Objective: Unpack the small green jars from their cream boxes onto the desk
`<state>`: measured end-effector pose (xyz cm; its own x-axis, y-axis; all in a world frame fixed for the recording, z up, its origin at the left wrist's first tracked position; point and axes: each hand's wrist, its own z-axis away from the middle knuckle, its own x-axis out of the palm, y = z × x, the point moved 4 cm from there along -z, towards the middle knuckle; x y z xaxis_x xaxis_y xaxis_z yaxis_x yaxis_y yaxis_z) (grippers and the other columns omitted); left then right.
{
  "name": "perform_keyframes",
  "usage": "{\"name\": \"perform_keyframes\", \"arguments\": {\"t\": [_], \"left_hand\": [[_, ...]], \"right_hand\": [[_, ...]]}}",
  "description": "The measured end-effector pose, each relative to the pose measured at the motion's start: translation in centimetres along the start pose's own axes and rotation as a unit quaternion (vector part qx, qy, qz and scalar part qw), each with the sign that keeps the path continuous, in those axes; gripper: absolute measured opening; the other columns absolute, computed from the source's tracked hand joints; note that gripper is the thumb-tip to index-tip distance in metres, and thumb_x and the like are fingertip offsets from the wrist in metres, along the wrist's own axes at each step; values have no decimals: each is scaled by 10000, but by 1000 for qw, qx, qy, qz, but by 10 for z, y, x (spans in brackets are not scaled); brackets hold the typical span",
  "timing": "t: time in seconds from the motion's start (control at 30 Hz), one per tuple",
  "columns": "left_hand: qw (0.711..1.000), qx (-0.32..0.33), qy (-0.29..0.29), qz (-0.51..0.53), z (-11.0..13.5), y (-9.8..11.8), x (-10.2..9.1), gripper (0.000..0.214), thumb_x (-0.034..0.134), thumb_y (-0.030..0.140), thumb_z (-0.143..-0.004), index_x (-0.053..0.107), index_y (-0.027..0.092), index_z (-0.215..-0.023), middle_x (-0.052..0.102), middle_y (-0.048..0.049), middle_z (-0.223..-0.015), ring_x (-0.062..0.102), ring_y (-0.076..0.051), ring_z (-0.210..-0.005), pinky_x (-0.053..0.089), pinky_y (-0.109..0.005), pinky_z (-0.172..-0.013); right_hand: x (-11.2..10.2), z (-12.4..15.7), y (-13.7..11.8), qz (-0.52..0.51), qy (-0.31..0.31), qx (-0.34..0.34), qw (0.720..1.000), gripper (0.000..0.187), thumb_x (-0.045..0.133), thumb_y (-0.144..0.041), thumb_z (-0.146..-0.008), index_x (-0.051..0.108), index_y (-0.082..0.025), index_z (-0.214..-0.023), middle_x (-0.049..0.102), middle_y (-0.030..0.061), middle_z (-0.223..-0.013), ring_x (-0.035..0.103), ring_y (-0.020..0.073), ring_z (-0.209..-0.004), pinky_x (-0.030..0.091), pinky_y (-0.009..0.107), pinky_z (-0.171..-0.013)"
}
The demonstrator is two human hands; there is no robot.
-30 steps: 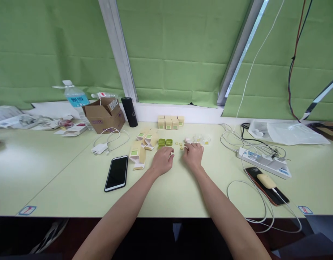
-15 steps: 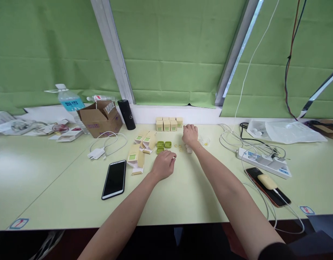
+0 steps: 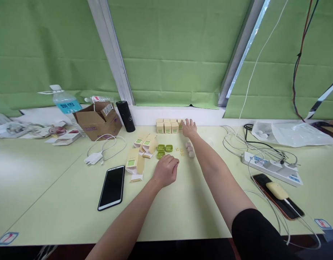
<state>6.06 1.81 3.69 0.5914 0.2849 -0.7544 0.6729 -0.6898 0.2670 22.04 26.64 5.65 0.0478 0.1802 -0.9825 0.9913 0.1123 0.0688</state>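
Green square labels sit on the small cream boxes (image 3: 167, 126), but no print is legible on my feed. The water bottle (image 3: 65, 104) carries a blue label too blurred to read, and the cardboard box (image 3: 97, 122) has stickers I cannot make out. I see the right hand (image 3: 190, 128) stretched far forward, fingers spread apart, tips touching the right end of that row of boxes, which stands at the back edge of the table (image 3: 47, 180) under the sill. These boxes look like little pale cubes packed side by side. Nearer me the left hand (image 3: 166, 170) rests with fingers curled in together; I cannot tell if anything is inside. Just beyond it lie small green trays (image 3: 165, 148), with flattened cartons (image 3: 136, 161) to their left and pinkish lumps (image 3: 190, 150) beside the right forearm. Surface is pale green laminate. A black phone (image 3: 112, 187) lies face up at left, a power strip (image 3: 272, 168) with cables at right. Green blinds (image 3: 169, 54) cover the windows behind.
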Motion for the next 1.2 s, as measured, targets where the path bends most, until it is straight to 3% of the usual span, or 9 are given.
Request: {"name": "perform_keyframes", "arguments": {"t": [0.27, 0.33, 0.47, 0.6, 0.77, 0.97, 1.07, 1.13, 1.2], "left_hand": [[1000, 7, 10, -1, 0, 2, 0, 206, 440, 139, -964, 626, 209, -909, 651, -87, -828, 584, -233, -801, 449, -396, -738], [1000, 7, 11, -1, 0, 2, 0, 204, 439, 136, -964, 621, 207, -905, 647, -85, -823, 581, -230, -795, 445, -393, -736], [1000, 5, 14, 2, 0, 1, 0, 201, 440, 133, -963, 618, 203, -904, 647, -84, -822, 577, -229, -797, 443, -391, -740], [1000, 2, 14, -1, 1, 0, 0, 207, 437, 136, -964, 619, 207, -898, 647, -83, -820, 584, -230, -803, 444, -389, -737], [1000, 4, 31, -6, 1, -4, 0, 205, 431, 139, -968, 609, 199, -887, 646, -82, -810, 570, -223, -780, 447, -382, -737], [991, -8, 133, 25, 0, -11, -2, 154, 453, 143, -969, 598, 195, -972, 656, -73, -843, 592, -225, -822, 486, -380, -796], [975, -65, 197, 77, 0, -20, -7, 164, 474, 159, -964, 595, 193, -1070, 671, -82, -929, 618, -230, -896, 506, -385, -845], [958, -120, 225, 133, 0, -27, -12, 182, 500, 201, -963, 594, 190, -1119, 675, -100, -1008, 628, -236, -956, 512, -390, -870], [937, -159, 214, 225, -1, -33, -15, 241, 517, 274, -975, 591, 187, -1188, 679, -124, -1116, 638, -244, -1027, 518, -392, -894]], "right_hand": [[0, -14, -6, -9, 11, -21, 1000, 612, 456, -119, -937, 411, -122, -1547, 193, 142, -1738, 23, 312, -1624, 186, 485, -1258], [-2, -15, -9, -17, 17, -28, 999, 591, 444, -108, -948, 399, -96, -1536, 272, 170, -1702, 88, 302, -1613, 206, 448, -1248], [-6, -12, -12, -37, 27, -22, 999, 488, 462, -95, -956, 463, -89, -1443, 500, 215, -1513, 378, 298, -1476, 307, 410, -1183], [-10, -7, -11, -61, 40, 16, 997, 447, 486, -63, -931, 489, -95, -1377, 551, 242, -1383, 586, 297, -1242, 436, 386, -1031], [-20, 11, -7, -94, 71, 36, 992, 494, 521, -19, -875, 459, -77, -1361, 543, 250, -1326, 616, 308, -1149, 479, 385, -950], [-46, 73, 4, -154, 135, 28, 979, 454, 535, -64, -884, 449, -120, -1327, 491, 212, -1347, 606, 284, -1108, 531, 395, -907], [-60, 129, 6, -334, 210, -20, 918, 398, 561, -164, -912, 499, -169, -1305, 530, 155, -1275, 606, 270, -1096, 537, 424, -952], [-64, 166, 3, -396, 191, -48, 897, 364, 599, -208, -902, 549, -202, -1262, 566, 120, -1233, 624, 242, -987, 556, 442, -925], [-65, 198, -5, -425, 122, -104, 891, 346, 630, -187, -874, 592, -215, -1217, 599, 97, -1190, 632, 217, -918, 575, 422, -866]]}}
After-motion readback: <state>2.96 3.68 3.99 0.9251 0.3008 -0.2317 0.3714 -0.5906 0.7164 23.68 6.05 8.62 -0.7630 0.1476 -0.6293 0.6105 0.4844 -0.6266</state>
